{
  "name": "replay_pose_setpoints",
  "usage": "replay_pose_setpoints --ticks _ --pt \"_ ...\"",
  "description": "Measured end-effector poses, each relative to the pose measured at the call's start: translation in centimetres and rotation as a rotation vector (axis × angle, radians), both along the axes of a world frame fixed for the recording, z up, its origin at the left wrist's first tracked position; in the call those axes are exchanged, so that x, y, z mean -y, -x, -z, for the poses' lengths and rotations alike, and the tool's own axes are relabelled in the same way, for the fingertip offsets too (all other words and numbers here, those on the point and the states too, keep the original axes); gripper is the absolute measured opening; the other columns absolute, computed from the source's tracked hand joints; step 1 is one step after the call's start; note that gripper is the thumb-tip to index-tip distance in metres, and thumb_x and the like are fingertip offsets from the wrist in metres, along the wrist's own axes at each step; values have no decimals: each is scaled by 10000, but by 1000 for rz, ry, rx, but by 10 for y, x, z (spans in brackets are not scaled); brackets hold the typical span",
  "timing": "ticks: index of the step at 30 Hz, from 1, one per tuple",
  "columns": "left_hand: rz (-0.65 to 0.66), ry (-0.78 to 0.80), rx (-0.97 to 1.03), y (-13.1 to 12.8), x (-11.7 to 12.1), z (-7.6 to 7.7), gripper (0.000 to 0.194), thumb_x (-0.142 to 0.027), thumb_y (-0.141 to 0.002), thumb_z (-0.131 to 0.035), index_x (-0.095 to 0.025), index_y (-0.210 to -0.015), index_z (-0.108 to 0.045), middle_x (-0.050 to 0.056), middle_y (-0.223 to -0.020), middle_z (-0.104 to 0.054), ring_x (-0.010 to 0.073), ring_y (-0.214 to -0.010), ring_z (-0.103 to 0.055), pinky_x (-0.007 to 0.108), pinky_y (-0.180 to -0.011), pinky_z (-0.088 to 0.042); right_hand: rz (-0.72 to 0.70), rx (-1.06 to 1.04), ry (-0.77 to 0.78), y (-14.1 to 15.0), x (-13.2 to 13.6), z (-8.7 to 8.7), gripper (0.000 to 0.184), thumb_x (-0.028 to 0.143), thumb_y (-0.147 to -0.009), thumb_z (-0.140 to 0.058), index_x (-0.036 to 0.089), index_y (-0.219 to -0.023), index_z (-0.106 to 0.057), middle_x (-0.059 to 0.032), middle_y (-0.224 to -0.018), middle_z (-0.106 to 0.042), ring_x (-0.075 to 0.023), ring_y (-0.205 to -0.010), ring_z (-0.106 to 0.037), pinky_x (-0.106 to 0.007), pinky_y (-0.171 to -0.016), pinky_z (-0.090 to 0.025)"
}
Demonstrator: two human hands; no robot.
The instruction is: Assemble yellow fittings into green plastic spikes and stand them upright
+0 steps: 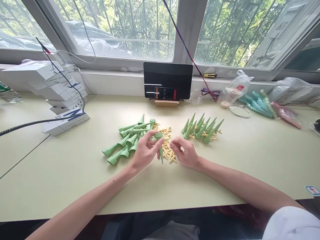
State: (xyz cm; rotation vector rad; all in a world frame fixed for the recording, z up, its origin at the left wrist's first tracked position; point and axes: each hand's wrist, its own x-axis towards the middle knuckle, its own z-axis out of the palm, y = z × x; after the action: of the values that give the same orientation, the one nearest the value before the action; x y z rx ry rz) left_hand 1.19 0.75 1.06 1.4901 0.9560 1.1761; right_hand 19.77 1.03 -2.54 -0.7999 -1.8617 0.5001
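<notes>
Held in the fingers of my left hand (147, 148) is a green plastic spike (161, 154), its ribbed cap up and its tip pointing down. A pale yellow piece shows at the cap's right side. Close to it, my right hand (185, 151) has thumb and fingers pinched together; what they hold, if anything, I cannot make out. Small yellow plastic fittings (172, 157) lie loose between and behind the hands. To the left is a heap of green spikes (125, 141) lying on their sides. Several green spikes with yellow fittings (200, 128) stand upright at the right.
A dark tablet (168, 76) and a phone (167, 94) lean on a cardboard stand (167, 103) at the back. White boxes (62, 90) are stacked at left, with a black cable (42, 121) across them. Plastic bags (236, 87) and a yellow cutter (210, 75) are at back right.
</notes>
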Motion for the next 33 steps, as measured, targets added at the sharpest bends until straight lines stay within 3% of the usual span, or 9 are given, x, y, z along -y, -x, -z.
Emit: replay_pose_setpoints --ticks 2,7,12,17,22,25,29,33 --pt "-37 35 23 -2 1 -3 284 -412 -879 -652 -185 -996 -525 -35 -737 -580 104 -407 -596 222 -351 -481 -29 56 -120 1 2 3 31 209 -960 -501 203 -960 -532 34 -679 -526 -80 -495 -415 -212 -467 -363" --pt "-54 40 30 -5 2 -5 302 -443 -870 -656 -159 -860 -552 -13 -702 -625 123 -426 -623 231 -386 -502 -46 233 -429 3 4 6 321 131 -923 -530 211 -1232 -503 -36 -861 -663 -108 -619 -585 -224 -530 -452" --pt "-34 1 -55 -3 3 1 325 -471 -905 -599 -156 -826 -593 -20 -510 -604 119 -381 -576 201 -355 -434 -43 293 -525 2 7 2 343 77 -932 -459 215 -1234 -547 -63 -880 -682 -131 -677 -641 -237 -561 -484" --pt "-11 -80 -173 -2 2 3 323 -453 -932 -560 -155 -835 -636 -26 -492 -592 79 -335 -500 175 -336 -356 131 190 -468 -8 11 -2 235 181 -949 -512 203 -1175 -571 -82 -865 -688 -161 -679 -643 -261 -564 -501" --pt "-19 -126 -115 -1 -2 5 277 -441 -898 -609 -172 -965 -624 33 -824 -698 84 -431 -567 204 -395 -457 251 43 -426 -24 8 -9 87 229 -951 -464 213 -909 -539 -27 -637 -592 -134 -470 -453 -273 -463 -388" --pt "-15 -143 -139 1 -5 8 274 -416 -875 -646 -181 -1012 -610 14 -782 -664 74 -432 -520 195 -386 -433 337 79 -305 -32 3 -17 167 267 -937 -452 217 -784 -498 2 -565 -541 -113 -425 -399 -253 -435 -337" --pt "-7 -194 -195 3 -7 11 235 -377 -876 -647 -177 -993 -609 -31 -635 -574 75 -461 -472 186 -424 -417 452 176 -120 -43 -1 -34 225 268 -889 -496 208 -672 -494 50 -484 -421 -101 -435 -375 -236 -474 -355" --pt "-44 -315 -289 3 -7 13 153 -328 -885 -626 -185 -939 -619 -63 -556 -477 78 -478 -431 189 -468 -400 383 278 103 -60 -4 -49 258 263 -865 -519 207 -627 -436 59 -513 -380 -93 -467 -336 -232 -483 -319"
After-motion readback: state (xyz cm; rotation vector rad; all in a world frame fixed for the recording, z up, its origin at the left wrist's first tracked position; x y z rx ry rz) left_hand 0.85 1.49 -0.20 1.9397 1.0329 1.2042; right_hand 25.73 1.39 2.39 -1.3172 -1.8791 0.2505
